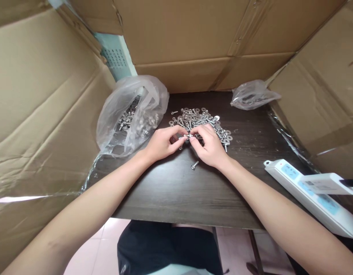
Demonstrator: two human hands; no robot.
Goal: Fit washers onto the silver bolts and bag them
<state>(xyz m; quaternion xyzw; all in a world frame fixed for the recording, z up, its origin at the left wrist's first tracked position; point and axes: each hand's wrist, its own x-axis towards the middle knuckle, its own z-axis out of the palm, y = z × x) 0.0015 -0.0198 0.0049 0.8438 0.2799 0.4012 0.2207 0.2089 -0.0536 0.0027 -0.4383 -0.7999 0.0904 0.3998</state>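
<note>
My left hand [164, 143] and my right hand [209, 145] meet at the middle of a dark wooden table [176, 194]. Both pinch one small silver bolt [188, 136] between their fingertips, fingers curled. Just behind the hands lies a loose pile of bolts and washers [200, 118]. A single bolt [194, 165] lies on the table below my right hand.
A clear plastic bag [130, 114] with several bolts sits left of the hands. A smaller plastic bag [252, 95] lies at the back right. White power strips [314, 191] rest at the right edge. Cardboard walls [41, 99] enclose the table on three sides.
</note>
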